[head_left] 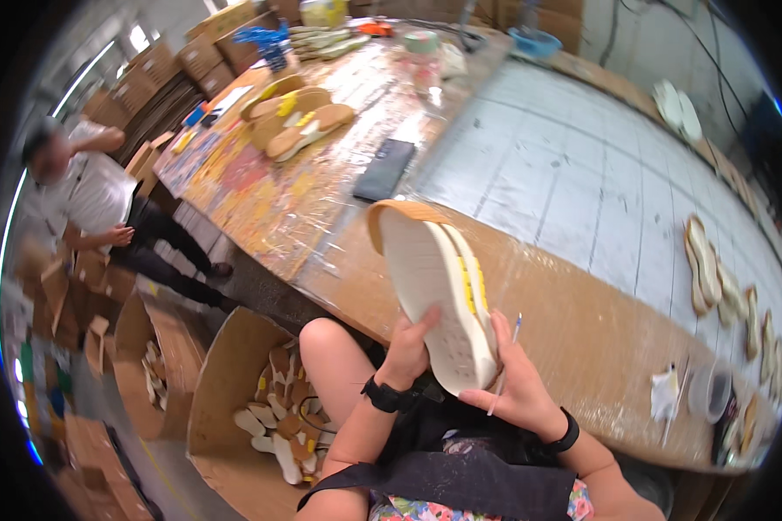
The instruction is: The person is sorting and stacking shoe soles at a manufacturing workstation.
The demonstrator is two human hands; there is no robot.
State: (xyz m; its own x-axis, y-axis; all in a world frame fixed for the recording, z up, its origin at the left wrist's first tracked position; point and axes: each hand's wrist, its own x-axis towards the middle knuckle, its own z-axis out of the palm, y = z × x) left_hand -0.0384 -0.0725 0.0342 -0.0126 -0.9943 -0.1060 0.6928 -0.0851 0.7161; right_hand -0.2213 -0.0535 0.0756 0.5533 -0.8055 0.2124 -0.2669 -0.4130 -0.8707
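A shoe sole (424,286) is held up over the near table edge, its white inner face toward me. It has a tan rim at the far end, yellow patches along the right side and small holes near the heel. My left hand (410,349) grips its left edge, thumb lying on the white face. My right hand (520,380) holds the heel end from the right. A thin white stick with a blue tip (518,327) is also in my right hand. Whether a second sole lies behind the first, I cannot tell.
Beyond my hands a dark flat pouch (384,170) and tan soles (309,130) lie on the table. Soles line the grey surface (582,148) at right, near a clear cup (710,397). A cardboard box (222,425) of soles stands lower left. Another person (104,191) stands left.
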